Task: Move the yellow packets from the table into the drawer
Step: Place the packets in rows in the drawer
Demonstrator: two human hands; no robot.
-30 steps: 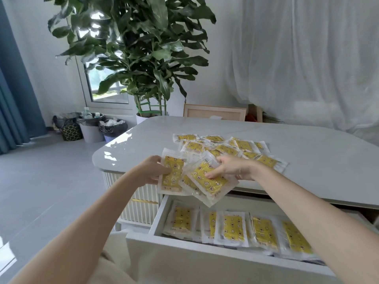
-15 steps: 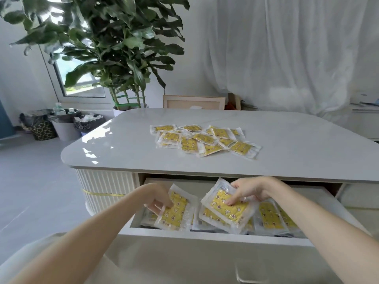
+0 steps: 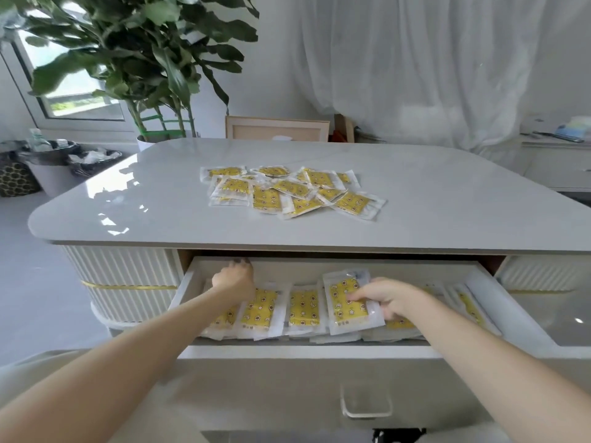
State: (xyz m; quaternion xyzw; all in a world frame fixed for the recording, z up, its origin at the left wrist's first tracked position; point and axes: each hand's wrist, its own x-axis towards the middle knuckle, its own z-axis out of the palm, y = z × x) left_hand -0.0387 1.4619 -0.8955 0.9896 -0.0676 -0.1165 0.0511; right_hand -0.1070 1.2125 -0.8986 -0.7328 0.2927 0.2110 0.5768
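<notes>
A pile of several yellow packets (image 3: 289,191) lies on the grey table top (image 3: 153,199). Below it the white drawer (image 3: 303,351) stands pulled out, with a row of yellow packets (image 3: 303,307) lying flat inside. My right hand (image 3: 388,298) pinches the right edge of one yellow packet (image 3: 347,300), held tilted just above the row in the drawer's middle. My left hand (image 3: 235,279) is low at the drawer's back left over the packets, its fingers curled down and hidden behind the back of the hand; no packet shows in it.
A big potted plant (image 3: 137,59) stands behind the table's left corner, with waste bins (image 3: 54,167) on the floor beside it. A wooden frame (image 3: 276,129) leans behind the table. A low cabinet (image 3: 556,164) is at the right. The drawer's front carries a handle (image 3: 366,407).
Both hands have carried packets from above the table edge down into the drawer. The left hand's packet no longer shows in its grip; the right still holds its packet. The camera tilted down.
</notes>
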